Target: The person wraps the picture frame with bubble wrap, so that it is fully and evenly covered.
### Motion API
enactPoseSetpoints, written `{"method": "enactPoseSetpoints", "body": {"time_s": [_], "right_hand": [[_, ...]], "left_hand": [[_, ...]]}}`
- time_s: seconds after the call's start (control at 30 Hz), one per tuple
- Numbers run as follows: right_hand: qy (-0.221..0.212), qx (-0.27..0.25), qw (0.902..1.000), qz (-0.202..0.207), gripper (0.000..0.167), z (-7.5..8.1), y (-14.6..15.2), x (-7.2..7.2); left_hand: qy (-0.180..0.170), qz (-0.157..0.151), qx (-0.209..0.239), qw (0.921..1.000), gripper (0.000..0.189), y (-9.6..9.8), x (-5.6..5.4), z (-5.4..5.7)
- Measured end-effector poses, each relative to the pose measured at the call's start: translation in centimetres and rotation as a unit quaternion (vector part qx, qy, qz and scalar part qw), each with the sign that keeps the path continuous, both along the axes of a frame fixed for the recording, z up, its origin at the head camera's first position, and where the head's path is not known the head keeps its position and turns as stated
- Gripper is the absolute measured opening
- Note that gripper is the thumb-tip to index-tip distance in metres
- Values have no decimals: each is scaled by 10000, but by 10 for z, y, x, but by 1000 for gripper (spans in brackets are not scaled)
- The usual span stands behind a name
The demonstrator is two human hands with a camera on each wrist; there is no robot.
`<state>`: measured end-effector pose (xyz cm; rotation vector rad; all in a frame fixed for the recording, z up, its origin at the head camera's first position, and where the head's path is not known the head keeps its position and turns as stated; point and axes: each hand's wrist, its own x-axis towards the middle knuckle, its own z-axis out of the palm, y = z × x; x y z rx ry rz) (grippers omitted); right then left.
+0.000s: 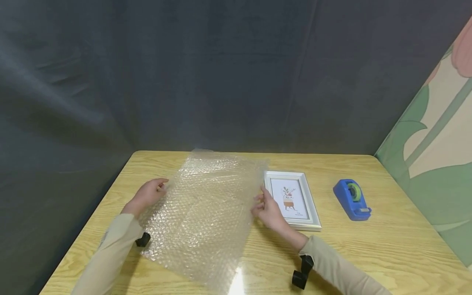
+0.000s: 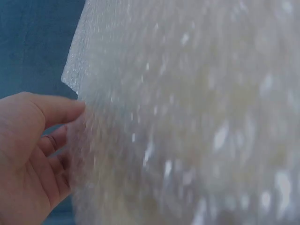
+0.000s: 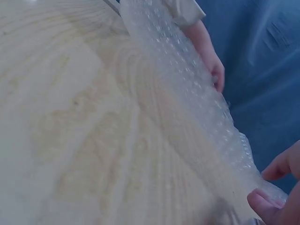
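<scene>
A clear sheet of bubble wrap is stretched between both hands over the table, its far edge tilting toward the back. My left hand pinches its left edge; in the left wrist view the thumb and fingers meet at that edge. On the opposite side my right hand pinches the right edge, seen also in the right wrist view with thumb and finger at the wrap. Right behind the right hand lies a white picture frame showing a drawing of a potted plant, face up.
A blue tape dispenser with a green roll stands at the right of the wooden table. A dark curtain hangs along the back and left. To the right is a wall with painted flowers.
</scene>
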<state>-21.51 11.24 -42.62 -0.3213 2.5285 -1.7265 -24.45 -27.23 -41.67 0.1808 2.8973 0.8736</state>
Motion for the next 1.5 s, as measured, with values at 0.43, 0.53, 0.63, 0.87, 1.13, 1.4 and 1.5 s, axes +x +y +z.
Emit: {"method": "enactPoseSetpoints", "body": {"time_s": [0.43, 0.53, 0.63, 0.87, 1.13, 1.4, 1.5], "right_hand": [[-439, 208, 9980, -393, 74, 1, 12, -31], [-474, 168, 9978, -434, 72, 0, 13, -29], [-409, 24, 9981, -453, 73, -1, 13, -25], [-490, -451, 9963, -544, 80, -1, 15, -7], [-644, -839, 9933, -463, 86, 0, 14, 15], [-470, -702, 9925, -886, 83, 0, 20, -4], [-375, -565, 9923, -1035, 82, 1, 22, -10]], "left_hand": [[-158, -10, 308, 9994, 42, -29, 55, -7], [-115, -15, 361, 9993, 36, -26, 60, -7], [-29, 4, 360, 9993, 32, -23, 61, -7], [47, 12, 369, 9993, 32, -20, 47, -4], [271, 98, 21, 9996, 32, -21, 30, 1], [-95, 87, 572, 9983, 38, -31, 40, 0], [-150, 14, 728, 9972, 38, -33, 43, -1]]}}
